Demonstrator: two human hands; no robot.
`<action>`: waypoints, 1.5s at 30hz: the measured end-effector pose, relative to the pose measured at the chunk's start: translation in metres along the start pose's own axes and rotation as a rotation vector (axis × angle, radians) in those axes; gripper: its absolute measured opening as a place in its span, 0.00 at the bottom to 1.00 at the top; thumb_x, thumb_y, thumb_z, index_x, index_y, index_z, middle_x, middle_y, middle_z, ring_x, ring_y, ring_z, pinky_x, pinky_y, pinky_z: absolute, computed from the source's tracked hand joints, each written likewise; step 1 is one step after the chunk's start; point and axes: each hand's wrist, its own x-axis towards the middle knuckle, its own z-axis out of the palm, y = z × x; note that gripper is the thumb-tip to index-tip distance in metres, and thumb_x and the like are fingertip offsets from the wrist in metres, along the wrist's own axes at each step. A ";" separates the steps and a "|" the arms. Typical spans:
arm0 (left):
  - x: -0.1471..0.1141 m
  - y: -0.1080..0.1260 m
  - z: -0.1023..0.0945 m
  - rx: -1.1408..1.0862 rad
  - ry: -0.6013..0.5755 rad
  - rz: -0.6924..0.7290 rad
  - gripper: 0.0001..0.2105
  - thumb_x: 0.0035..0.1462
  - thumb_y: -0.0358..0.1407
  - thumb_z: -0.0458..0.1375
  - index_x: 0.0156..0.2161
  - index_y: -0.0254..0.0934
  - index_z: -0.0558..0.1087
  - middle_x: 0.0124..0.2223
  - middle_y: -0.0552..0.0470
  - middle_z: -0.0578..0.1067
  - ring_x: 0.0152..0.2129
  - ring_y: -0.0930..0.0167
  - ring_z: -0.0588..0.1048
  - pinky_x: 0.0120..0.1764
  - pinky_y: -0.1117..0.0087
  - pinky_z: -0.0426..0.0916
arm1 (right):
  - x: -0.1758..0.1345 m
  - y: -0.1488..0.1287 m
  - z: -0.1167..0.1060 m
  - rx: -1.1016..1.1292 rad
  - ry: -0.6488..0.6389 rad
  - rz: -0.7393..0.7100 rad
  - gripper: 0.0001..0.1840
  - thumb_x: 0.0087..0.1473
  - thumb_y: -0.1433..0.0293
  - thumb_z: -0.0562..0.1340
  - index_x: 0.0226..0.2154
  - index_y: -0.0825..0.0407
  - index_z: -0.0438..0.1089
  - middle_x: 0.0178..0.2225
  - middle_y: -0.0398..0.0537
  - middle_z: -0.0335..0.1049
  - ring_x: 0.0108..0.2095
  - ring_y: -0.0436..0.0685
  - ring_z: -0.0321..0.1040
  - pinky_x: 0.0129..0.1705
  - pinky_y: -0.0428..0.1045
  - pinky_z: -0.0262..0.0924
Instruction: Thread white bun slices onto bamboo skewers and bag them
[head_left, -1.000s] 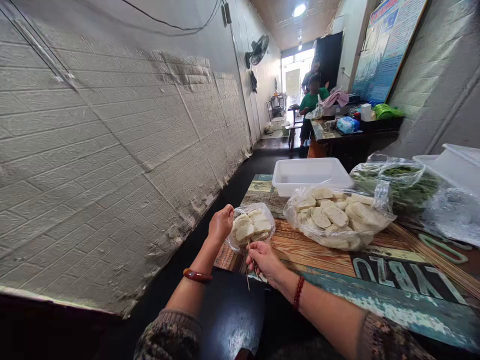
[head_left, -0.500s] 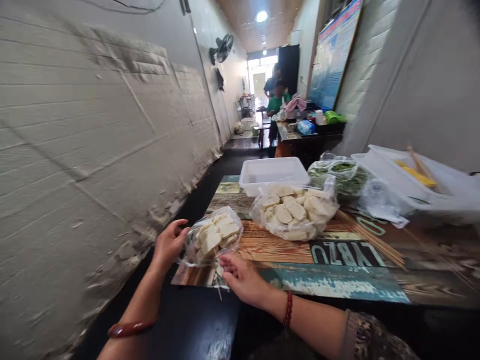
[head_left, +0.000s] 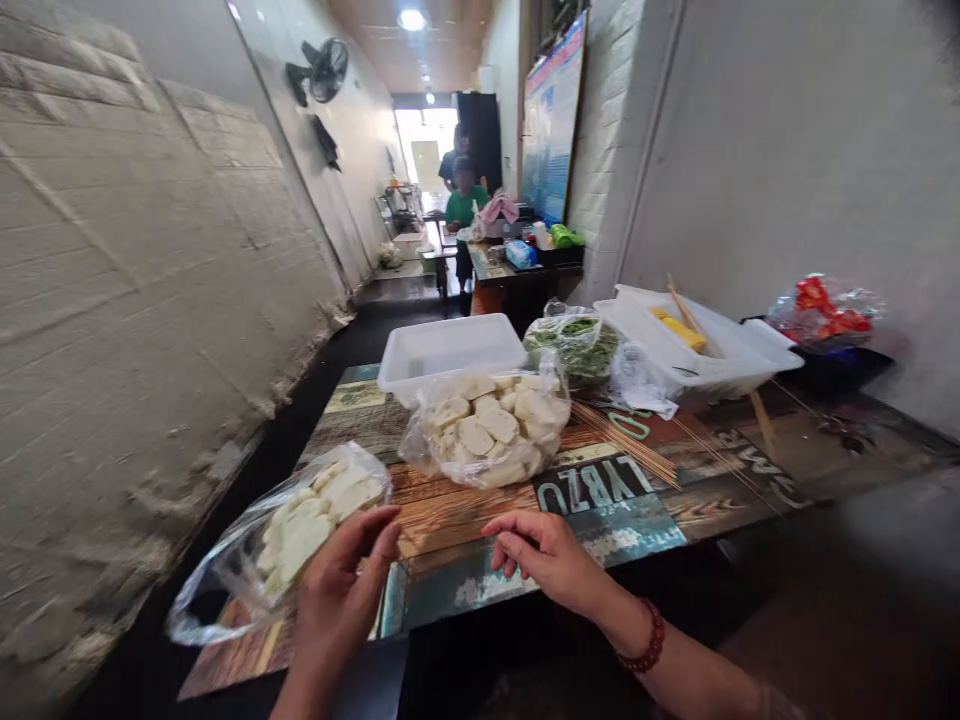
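A clear plastic bag (head_left: 247, 560) of pale, flat slices (head_left: 304, 520) lies open-mouthed at the left end of the table. Just at its near right side is my left hand (head_left: 341, 580), thumb and fingers apart with nothing between them. My right hand (head_left: 551, 560) hovers over the table's front edge, index finger stretched out, the others loosely bent, and I see nothing in it. Beyond the hands sits a larger clear bag (head_left: 487, 425) heaped with the same kind of pale slices. Thin wooden skewers (head_left: 630, 445) lie to its right.
Behind the larger bag stands a white plastic tub (head_left: 450, 350). Farther right are a bag of green leaves (head_left: 577, 345) and a white container (head_left: 720, 360) holding something yellow. A bag with red contents (head_left: 825, 312) lies at far right. Two people stand in the background.
The view has swung right, bringing the red bag into sight. My left hand has gone from the small bag's left side to its near right; my right hand has drawn away from that bag.
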 end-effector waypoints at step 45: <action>-0.024 -0.014 0.153 -0.311 -0.391 0.080 0.18 0.59 0.50 0.53 0.33 0.38 0.78 0.29 0.47 0.78 0.27 0.67 0.74 0.34 0.72 0.68 | 0.078 0.099 -0.170 -1.278 0.206 0.283 0.11 0.63 0.74 0.54 0.40 0.53 0.72 0.41 0.58 0.76 0.45 0.64 0.73 0.43 0.51 0.61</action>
